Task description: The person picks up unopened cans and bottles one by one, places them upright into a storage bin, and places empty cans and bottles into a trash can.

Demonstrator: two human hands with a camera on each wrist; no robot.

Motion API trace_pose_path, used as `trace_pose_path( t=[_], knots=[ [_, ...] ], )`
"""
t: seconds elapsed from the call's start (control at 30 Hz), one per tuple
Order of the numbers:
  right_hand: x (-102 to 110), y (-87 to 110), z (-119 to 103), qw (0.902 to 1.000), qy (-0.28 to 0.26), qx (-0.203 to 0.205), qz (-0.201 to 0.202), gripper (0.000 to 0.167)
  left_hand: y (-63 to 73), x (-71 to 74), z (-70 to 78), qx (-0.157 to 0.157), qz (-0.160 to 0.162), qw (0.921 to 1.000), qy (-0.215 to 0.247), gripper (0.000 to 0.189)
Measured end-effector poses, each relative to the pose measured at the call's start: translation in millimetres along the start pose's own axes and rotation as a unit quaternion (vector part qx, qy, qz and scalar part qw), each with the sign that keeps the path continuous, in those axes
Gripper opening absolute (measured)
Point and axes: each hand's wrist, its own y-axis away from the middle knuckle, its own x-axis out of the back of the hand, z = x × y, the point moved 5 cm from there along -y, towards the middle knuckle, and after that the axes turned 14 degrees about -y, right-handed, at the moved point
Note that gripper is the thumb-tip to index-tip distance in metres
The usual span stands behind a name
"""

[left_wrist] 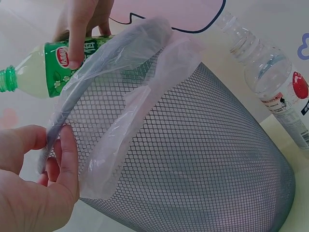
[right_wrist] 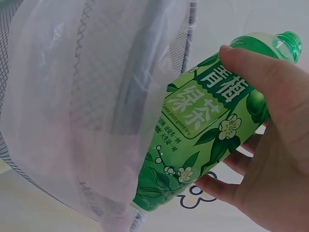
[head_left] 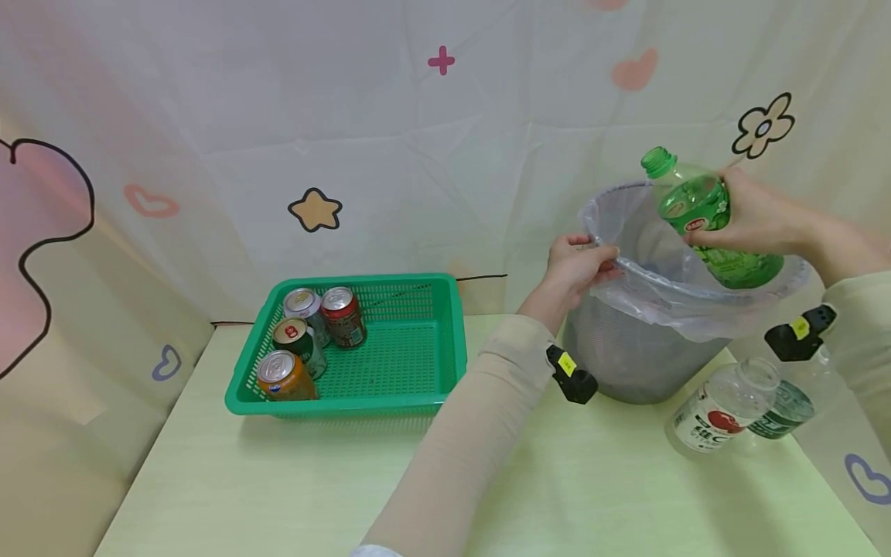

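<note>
My right hand (head_left: 766,213) grips a green tea bottle (right_wrist: 203,111) around its label, tilted with its open green neck up and to the left. The bottle is over the mouth of a grey mesh trash can (left_wrist: 203,140), its base low by the rim. A thin clear plastic bag (head_left: 696,305) lines the can and folds down over the outside. At the near left of the rim, my left hand (head_left: 578,267) pinches the bag edge and rim between thumb and fingers, as the left wrist view shows (left_wrist: 41,179).
Two clear bottles stand right of the can: one with a tomato-red label picture (head_left: 724,406), another with a green label (head_left: 783,410) behind it. A green basket (head_left: 390,406) on the left holds several drink cans (head_left: 285,377). A printed curtain (head_left: 376,93) hangs behind the table.
</note>
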Motion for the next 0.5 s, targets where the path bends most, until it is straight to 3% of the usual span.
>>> trace_pose_path(
  t=[0.3,0.5],
  knots=[
    [-6,1.1,4,0.9993,0.015,-0.008,-0.033,0.052,-0.9,-0.3,-0.5,0.002,0.008,1.0,-0.005,0.032],
    [-12,5.0,8,0.9959,0.034,-0.041,-0.072,0.065,-0.9,-1.1,-0.6,0.001,0.008,1.0,-0.003,0.032]
  ],
)
